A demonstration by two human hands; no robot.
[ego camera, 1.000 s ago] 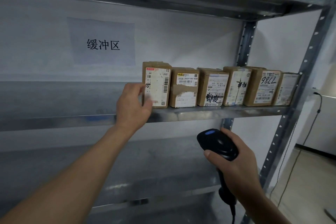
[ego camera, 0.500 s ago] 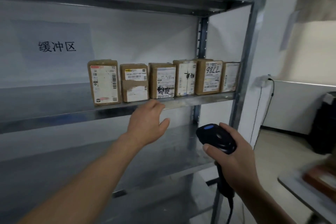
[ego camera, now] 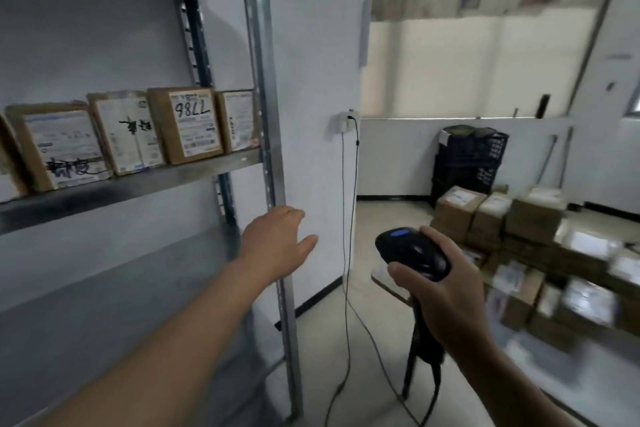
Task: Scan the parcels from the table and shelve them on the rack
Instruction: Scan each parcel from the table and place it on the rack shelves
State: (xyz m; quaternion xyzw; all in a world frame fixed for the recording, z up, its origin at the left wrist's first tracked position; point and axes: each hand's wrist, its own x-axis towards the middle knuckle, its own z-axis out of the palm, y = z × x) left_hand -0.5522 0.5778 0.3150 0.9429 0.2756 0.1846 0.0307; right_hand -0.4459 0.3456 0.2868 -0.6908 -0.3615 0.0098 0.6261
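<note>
The person's left grip [ego camera: 277, 243] is hovering empty, fingers loosely spread and holding nothing, just in front of the rack's front post [ego camera: 263, 80] and below the shelf [ego camera: 138, 184] that is carrying the row of parcels. Those shelved parcels, among them the box marked "98LL" [ego camera: 192, 125], are standing on edge with their labels facing outward, most likely so the codes are readable from the aisle. They are packed side by side against the right end of the shelf, which is leaving the unseen left part for later ones.

The right grip [ego camera: 446, 291] is wrapping its fingers around the handle of the black barcode scanner [ego camera: 412, 253], with the thumb lying along the side of the scanner's head. It is keeping the scanner low and pointed away, ready rather than aimed at a label.

The remaining parcels [ego camera: 533, 218] are lying piled on the counter [ego camera: 533, 360] to the right, well apart from the rack and blurred. Judging by the free left grip, one shelving looks finished, and the next step is calling for a fresh parcel from that pile.
</note>
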